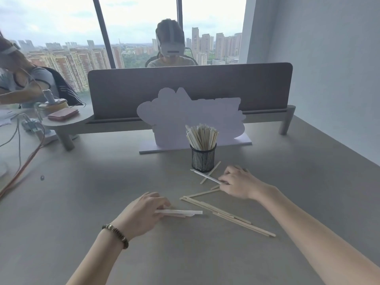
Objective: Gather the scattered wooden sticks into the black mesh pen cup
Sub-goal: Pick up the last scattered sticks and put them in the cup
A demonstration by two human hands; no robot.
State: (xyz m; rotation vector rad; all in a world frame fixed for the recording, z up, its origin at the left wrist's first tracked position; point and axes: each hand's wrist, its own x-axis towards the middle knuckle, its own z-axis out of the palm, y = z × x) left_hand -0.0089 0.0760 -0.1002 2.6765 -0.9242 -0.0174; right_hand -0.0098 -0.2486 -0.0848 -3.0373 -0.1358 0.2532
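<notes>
Both hands on sticks; black mesh pen cup [203,160] upright mid-worktop [102,182], packed with sticks.

Left hand [144,212] fingers curled round a pale bundle [181,212] lying flat. Right hand [236,185] pinches one pale stick [205,176] whose far end lies at the cup's base. Loose wooden sticks [226,215] lie between the hands.

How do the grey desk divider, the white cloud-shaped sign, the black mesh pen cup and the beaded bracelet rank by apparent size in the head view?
Largest to smallest as they look:
1. grey desk divider
2. white cloud-shaped sign
3. black mesh pen cup
4. beaded bracelet
The bracelet is nearest the camera, so it looks bigger than it is, yet it remains the smallest.
</notes>
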